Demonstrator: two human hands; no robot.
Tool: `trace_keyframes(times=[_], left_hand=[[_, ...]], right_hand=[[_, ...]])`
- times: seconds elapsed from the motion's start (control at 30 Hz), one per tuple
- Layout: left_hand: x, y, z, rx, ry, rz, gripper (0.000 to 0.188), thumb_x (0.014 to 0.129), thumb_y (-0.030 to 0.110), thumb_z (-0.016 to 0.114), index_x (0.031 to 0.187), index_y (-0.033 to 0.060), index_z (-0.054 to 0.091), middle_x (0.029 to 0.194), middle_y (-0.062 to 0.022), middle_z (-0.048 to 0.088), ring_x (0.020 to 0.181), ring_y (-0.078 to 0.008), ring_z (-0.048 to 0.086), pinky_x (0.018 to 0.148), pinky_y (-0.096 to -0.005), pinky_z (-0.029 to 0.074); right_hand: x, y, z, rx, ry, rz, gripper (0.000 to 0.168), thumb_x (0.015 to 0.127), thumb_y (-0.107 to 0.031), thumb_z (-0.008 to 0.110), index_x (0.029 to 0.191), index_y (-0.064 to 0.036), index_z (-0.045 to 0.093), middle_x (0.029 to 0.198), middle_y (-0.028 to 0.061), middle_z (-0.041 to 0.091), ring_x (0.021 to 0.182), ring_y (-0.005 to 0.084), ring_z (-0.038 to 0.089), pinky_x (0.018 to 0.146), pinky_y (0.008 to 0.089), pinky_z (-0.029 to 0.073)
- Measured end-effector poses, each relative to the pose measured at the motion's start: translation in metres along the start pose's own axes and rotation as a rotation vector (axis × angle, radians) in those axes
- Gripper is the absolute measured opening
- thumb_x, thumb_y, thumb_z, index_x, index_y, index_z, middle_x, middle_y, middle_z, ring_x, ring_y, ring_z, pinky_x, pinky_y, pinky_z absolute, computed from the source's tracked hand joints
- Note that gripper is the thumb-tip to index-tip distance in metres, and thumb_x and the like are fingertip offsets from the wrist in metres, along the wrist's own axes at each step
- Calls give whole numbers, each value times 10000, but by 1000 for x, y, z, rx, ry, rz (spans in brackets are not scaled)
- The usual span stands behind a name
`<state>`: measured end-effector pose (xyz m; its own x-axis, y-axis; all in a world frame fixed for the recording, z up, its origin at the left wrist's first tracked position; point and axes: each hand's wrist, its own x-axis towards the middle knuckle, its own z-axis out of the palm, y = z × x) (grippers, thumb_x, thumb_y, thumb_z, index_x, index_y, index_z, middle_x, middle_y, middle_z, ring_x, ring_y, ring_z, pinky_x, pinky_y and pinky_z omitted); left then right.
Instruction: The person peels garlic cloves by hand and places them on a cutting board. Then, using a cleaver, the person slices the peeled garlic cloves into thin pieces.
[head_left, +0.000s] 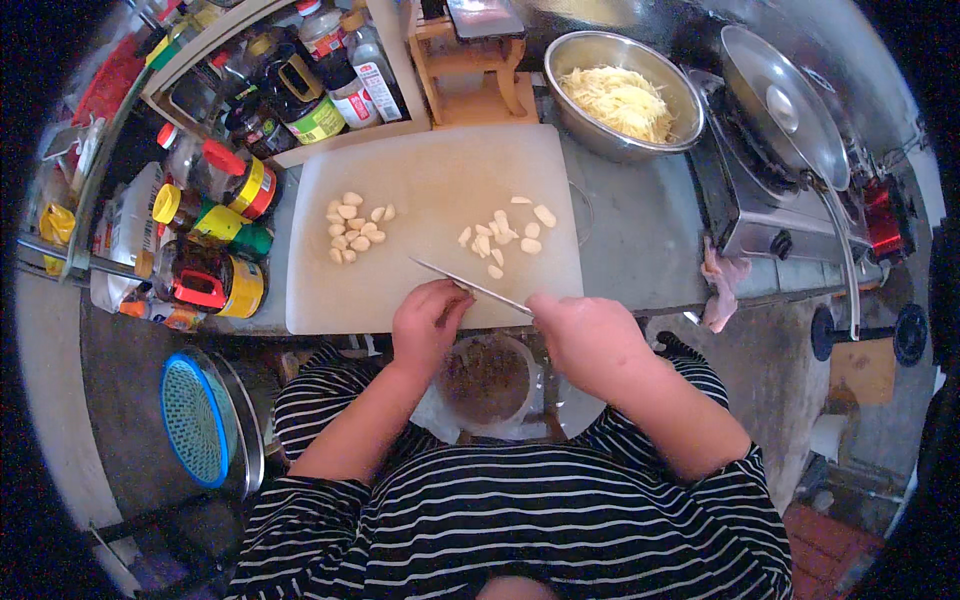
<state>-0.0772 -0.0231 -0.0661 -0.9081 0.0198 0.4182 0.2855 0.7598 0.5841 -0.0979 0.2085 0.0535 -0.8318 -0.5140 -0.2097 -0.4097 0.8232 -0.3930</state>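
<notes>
My right hand (589, 337) grips the handle of a kitchen knife (472, 285), whose blade points up and to the left over the front edge of a white plastic cutting board (420, 165). At the blade, my left hand (427, 322) pinches a small piece, probably a garlic clove, mostly hidden by the fingers. Several whole peeled garlic cloves (360, 244) lie in a group on the left of the board. Cut garlic pieces (530, 245) are scattered on its right side.
Behind the board's right corner stands a steel bowl (559, 97) of pale yellow shreds (619, 101). A lidded pan (787, 112) sits on a gas stove (757, 217) at right. Sauce bottles (244, 289) crowd the left. A small wooden stand (472, 64) is behind the board.
</notes>
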Motion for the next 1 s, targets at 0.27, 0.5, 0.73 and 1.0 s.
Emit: trace_keyframes(times=[0.27,0.5,0.73,1.0], left_hand=[[5,1,-2,-24,40,44,135,781,78,779,887,53,700,962,-117,710,893,-304,681,779,-384,556],[1,-5,2,-48,50,69,140,780,57,775,896,43,699,964,-122,713,898,-303,683,782,-381,557],[5,-1,1,-25,57,52,124,785,60,772,891,43,709,956,-124,714,908,-300,682,790,-378,557],[4,-4,0,-18,13,31,106,798,60,755,897,50,719,959,-120,712,905,-301,683,792,-378,557]], right_hand=[[29,-4,15,50,-37,28,122,922,-189,565,971,-80,589,782,207,661,759,434,651,659,550,511],[6,-7,-10,41,-19,32,124,922,-195,572,969,-83,594,772,216,649,765,441,648,665,558,509],[14,-4,5,20,-11,5,127,920,-194,568,965,-82,609,771,211,656,759,429,658,667,541,519],[44,-6,20,106,-11,-18,162,888,-160,568,1004,-85,651,835,205,699,808,412,693,693,533,554]])
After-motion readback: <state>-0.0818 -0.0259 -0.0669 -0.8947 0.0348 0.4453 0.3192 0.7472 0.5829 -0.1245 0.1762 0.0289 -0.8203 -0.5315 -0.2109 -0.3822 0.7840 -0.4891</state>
